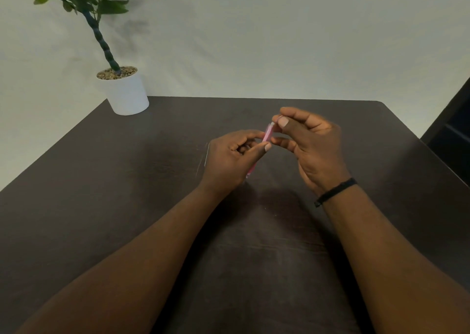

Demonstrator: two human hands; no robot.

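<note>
Two hands held a slim pink tube [267, 133] in the air above the middle of the dark table [127, 186], tilted with its upper end away from the person. The left hand [234, 155] curled its fingers round the lower half, the thumb pressed against the side. The right hand [310, 143] pinched the pale upper tip between thumb and forefinger, its other fingers loosely curled. The step was probably pulling or twisting off a cap, though blur left the tip indistinct. Done well, the left hand would hold the body steady while the right drew straight along the tube's axis, pinching lightly so nothing bent. A potted plant [127, 92] stood at the far left corner.
</note>
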